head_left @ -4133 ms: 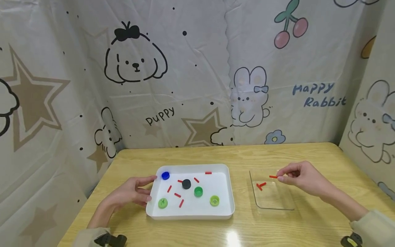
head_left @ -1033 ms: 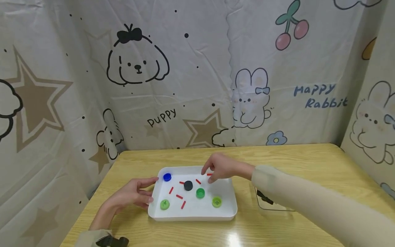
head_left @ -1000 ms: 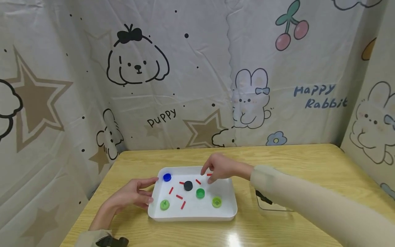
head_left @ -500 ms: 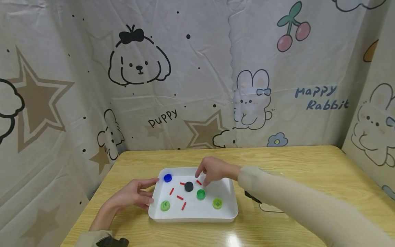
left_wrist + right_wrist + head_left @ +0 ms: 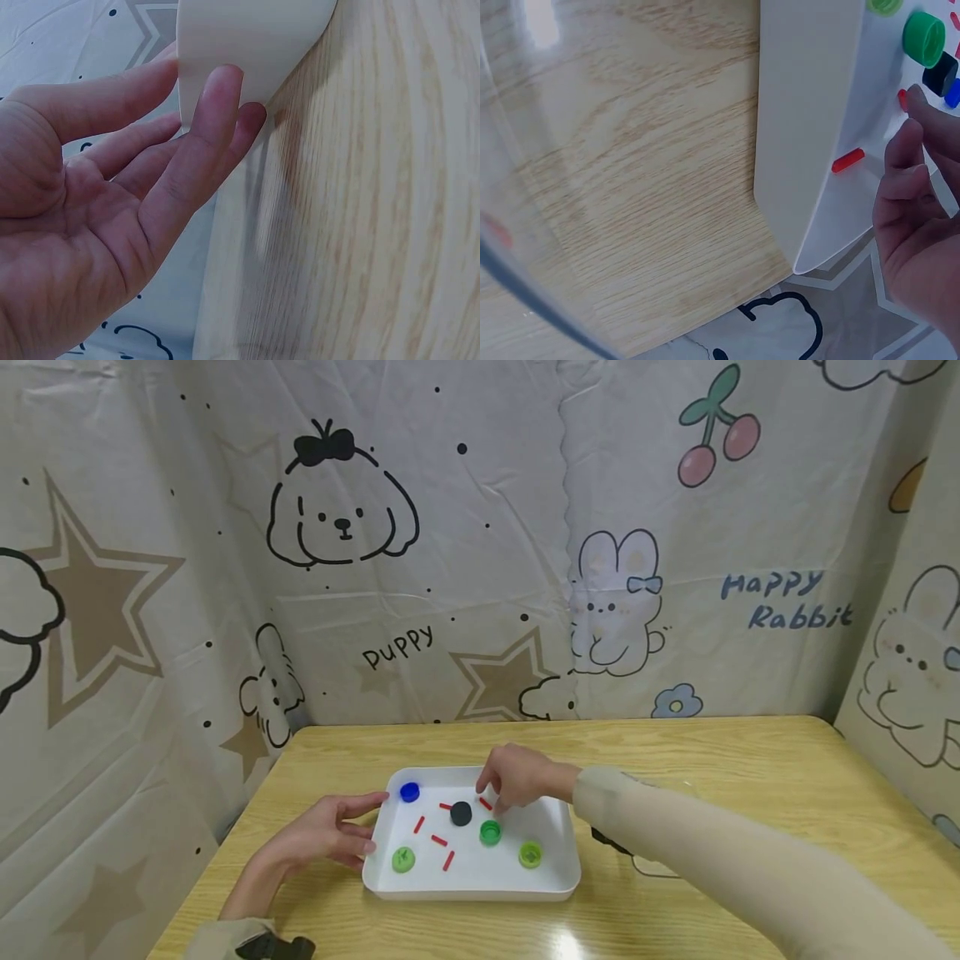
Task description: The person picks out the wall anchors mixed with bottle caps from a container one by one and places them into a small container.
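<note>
Holding the right hand (image 5: 519, 775) low over the white tray (image 5: 480, 894), with a little red stick (image 5: 486, 803) right between thumb and index fingertips, near the green cap (image 5: 491, 832). Can't tell if pinching it, tbh. Touching the tray's left end with a relaxed left hand (image 5: 318, 833).

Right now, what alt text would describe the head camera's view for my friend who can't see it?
A person's right hand reaches into a white tray on a wood-grain table, its fingers at a red stick; the left hand touches the tray's left side. Five round caps and more red sticks lie there; a cartoon-printed cloth hangs behind.
</note>
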Demonstrator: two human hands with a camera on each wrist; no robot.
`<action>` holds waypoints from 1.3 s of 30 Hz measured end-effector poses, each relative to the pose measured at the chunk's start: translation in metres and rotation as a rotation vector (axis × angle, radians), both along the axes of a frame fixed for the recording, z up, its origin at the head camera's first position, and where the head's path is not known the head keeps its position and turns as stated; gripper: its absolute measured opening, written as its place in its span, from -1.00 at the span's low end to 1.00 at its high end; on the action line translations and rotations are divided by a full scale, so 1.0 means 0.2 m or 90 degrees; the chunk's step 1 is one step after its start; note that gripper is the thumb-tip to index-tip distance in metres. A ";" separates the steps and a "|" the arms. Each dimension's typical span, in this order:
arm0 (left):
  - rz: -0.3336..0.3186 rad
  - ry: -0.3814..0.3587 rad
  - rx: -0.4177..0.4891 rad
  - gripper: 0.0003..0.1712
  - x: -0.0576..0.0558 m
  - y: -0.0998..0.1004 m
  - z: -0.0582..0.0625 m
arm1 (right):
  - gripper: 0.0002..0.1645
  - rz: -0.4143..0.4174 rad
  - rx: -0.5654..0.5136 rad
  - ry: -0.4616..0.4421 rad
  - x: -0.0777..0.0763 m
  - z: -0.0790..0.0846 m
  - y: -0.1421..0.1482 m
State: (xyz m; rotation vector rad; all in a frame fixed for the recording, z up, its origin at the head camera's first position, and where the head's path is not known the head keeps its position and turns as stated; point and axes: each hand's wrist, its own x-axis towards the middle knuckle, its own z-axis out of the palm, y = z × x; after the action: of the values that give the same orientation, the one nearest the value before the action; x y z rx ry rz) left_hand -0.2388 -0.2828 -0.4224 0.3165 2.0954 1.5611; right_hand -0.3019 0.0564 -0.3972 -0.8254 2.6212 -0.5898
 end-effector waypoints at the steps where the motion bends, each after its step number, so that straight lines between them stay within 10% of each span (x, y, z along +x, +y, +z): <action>1: 0.000 0.000 0.000 0.02 0.00 0.00 0.00 | -0.59 -0.002 0.004 0.003 0.00 0.00 0.00; 22: 0.000 -0.002 0.005 0.03 0.00 0.00 0.01 | -0.66 0.006 0.063 0.069 0.00 -0.04 -0.04; 39: -0.004 0.002 -0.007 0.02 0.00 0.00 0.01 | -0.64 -0.022 -0.064 -0.072 -0.01 -0.06 0.00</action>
State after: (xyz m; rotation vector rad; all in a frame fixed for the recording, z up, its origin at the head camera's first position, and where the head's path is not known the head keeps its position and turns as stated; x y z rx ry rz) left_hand -0.2385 -0.2830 -0.4203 0.3207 2.1028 1.5462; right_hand -0.3034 0.0569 -0.4100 -0.7546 2.5241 -0.7606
